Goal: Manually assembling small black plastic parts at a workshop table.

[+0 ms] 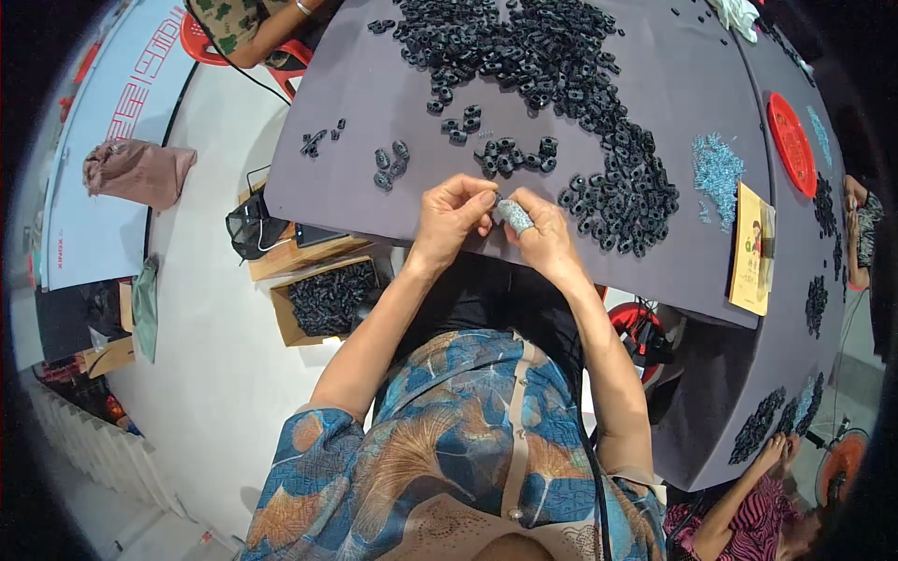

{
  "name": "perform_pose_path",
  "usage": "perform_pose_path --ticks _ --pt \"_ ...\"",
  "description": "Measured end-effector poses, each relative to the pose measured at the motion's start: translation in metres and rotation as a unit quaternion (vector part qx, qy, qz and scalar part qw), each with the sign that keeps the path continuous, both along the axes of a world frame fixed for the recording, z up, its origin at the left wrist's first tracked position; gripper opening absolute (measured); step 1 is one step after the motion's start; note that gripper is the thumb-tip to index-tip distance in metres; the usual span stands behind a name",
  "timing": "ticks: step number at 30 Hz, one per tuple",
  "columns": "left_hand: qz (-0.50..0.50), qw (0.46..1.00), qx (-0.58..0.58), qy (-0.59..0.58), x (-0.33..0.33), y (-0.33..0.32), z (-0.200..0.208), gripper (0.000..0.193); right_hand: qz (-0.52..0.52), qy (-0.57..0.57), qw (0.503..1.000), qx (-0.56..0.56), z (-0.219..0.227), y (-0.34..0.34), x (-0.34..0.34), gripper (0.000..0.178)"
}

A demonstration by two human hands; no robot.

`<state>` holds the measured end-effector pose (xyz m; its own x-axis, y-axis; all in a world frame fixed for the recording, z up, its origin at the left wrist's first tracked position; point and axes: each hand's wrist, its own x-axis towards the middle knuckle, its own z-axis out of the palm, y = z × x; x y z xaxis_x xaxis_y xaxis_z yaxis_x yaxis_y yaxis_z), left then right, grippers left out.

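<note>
Close to the front edge of the grey-covered table (374, 201), my two hands meet fingertip to fingertip. My left hand (449, 222) pinches thumb against forefinger; whatever is between them is too small to make out. Bent fingers close up my right hand (547, 241), and a pale patterned wrap (513, 216) covers one of them. What it grips is hidden. Just beyond my fingers lies a group of small black plastic parts (513, 159). Another few black parts (391, 166) lie left of it. A dense pile of similar black pieces (629, 201) spreads beside my right hand.
Beyond is a larger black heap (524, 56). To the right are small light-blue pieces (718, 178), a yellow booklet (751, 252) and a red tray (791, 145). Below the table's left side stands a cardboard box (283, 313) of black parts. Other people sit at the far left and right.
</note>
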<state>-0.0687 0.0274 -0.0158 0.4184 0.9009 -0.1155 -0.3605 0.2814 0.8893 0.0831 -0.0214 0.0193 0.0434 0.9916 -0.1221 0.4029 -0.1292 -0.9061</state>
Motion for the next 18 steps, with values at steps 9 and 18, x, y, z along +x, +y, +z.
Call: perform_pose_path --ticks 9,18 --pt "-0.024 0.998 0.032 0.052 -0.0047 0.0032 0.0014 0.009 0.004 -0.048 0.999 0.0 0.0045 -0.0027 -0.0047 0.012" --pt "-0.045 0.996 0.014 0.077 -0.0041 0.0063 0.0087 0.013 0.003 -0.019 1.0 0.022 0.006 -0.002 -0.0058 0.013"
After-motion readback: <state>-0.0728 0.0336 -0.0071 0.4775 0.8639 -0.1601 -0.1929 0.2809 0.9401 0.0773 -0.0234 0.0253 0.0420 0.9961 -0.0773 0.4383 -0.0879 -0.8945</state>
